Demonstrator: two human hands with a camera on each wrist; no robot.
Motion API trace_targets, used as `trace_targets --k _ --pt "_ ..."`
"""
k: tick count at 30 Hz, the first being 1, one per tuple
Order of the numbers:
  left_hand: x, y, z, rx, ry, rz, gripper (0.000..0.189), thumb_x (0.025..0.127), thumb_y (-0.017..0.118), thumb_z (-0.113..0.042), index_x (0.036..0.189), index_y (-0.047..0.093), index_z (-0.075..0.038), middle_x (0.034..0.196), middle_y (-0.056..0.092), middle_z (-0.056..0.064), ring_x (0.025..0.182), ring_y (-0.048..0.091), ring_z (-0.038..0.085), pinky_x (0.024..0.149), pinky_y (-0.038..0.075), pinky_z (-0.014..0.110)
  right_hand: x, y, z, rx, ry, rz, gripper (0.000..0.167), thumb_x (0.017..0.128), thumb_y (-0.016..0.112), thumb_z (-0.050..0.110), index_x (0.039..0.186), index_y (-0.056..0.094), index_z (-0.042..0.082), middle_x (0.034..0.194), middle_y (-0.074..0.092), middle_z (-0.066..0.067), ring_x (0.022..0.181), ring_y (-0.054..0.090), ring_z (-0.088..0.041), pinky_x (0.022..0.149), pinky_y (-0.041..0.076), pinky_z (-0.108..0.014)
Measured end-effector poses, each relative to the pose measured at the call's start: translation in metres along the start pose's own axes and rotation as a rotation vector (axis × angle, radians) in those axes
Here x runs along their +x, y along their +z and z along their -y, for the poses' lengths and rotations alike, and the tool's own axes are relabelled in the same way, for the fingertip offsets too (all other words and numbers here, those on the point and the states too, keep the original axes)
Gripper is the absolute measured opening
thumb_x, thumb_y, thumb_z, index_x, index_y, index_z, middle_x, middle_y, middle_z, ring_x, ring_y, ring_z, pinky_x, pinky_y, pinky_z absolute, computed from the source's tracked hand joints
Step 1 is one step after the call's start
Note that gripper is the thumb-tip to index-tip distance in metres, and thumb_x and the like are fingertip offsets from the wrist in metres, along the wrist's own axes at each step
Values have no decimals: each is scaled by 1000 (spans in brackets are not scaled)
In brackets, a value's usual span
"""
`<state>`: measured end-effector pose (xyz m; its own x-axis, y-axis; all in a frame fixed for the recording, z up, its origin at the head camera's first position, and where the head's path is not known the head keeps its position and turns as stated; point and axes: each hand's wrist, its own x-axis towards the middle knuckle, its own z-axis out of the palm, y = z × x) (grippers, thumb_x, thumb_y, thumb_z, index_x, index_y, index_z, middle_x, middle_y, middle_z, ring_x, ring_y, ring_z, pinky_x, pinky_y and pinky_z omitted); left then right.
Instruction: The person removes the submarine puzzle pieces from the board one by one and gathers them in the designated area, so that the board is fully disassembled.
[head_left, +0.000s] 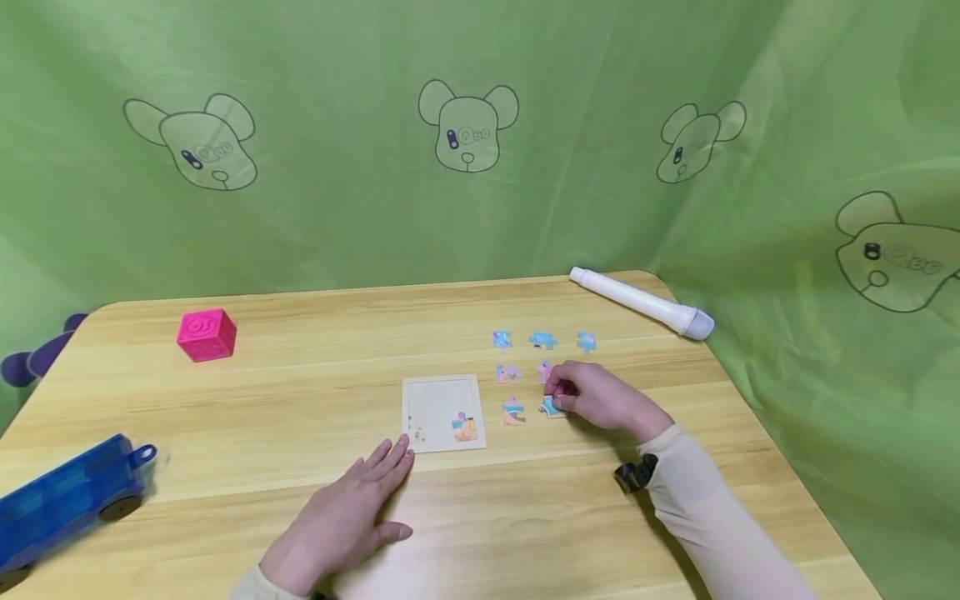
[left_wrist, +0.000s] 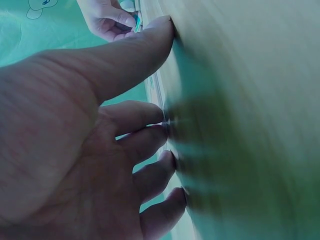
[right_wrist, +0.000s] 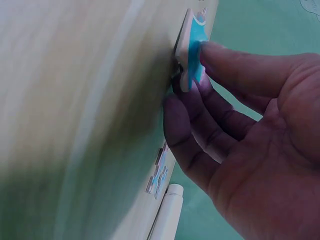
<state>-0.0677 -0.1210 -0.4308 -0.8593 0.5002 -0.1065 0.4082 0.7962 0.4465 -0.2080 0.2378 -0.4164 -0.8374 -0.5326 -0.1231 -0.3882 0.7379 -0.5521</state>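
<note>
My right hand point(head_left: 603, 398) pinches a blue puzzle piece point(right_wrist: 195, 50) between thumb and fingers, one edge tipped up close over the table. My left hand point(head_left: 341, 512) lies with fingers spread, its fingertips at the lower left corner of a pale square puzzle tray point(head_left: 442, 446). One orange-and-blue piece point(head_left: 465, 428) sits in the tray's lower right corner. Several loose puzzle pieces lie in rows right of the tray, among them a beach-coloured piece point(head_left: 513, 412) and a blue piece point(head_left: 543, 340). A pink-and-blue piece point(head_left: 543, 372) is partly hidden behind my right fingers.
A white microphone point(head_left: 641, 302) lies at the table's back right edge. To the back left stands a pink cube point(head_left: 207, 335), with a blue toy wagon point(head_left: 71, 504) at the left front. Green fabric point(head_left: 337, 233) hangs behind the wooden table point(head_left: 300, 400) and along its right.
</note>
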Motion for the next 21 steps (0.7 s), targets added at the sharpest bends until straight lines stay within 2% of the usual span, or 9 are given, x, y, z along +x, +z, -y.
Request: trace_targets --k 5,10,16,21 --pt "0 0 0 2 4 -3 83 83 76 -40 148 41 -3 159 27 7 143 27 29 109 34 53 -1 0 1 -34 9 -44 4 94 65 4 97 65 5 89 58 0 81 54 -15 74 49 -34" --pt "-1 -1 0 2 7 -4 83 83 76 -40 148 41 -3 159 26 7 143 27 29 109 34 53 -1 1 11 -34 8 -70 7 94 65 8 101 65 5 91 59 1 84 54 -16 76 50 -35" --pt "-1 -1 0 2 6 -10 83 83 76 -40 148 41 -3 159 26 7 143 28 29 109 34 53 3 10 35 -24 -41 -65 11 93 67 9 103 65 7 93 59 3 85 55 -14 78 50 -33" --pt "0 0 0 4 10 -16 83 83 77 -40 148 42 -3 159 28 7 143 28 29 109 33 53 11 20 53 -23 -89 -27 13 92 70 12 103 65 8 92 58 6 85 54 -13 77 49 -31"
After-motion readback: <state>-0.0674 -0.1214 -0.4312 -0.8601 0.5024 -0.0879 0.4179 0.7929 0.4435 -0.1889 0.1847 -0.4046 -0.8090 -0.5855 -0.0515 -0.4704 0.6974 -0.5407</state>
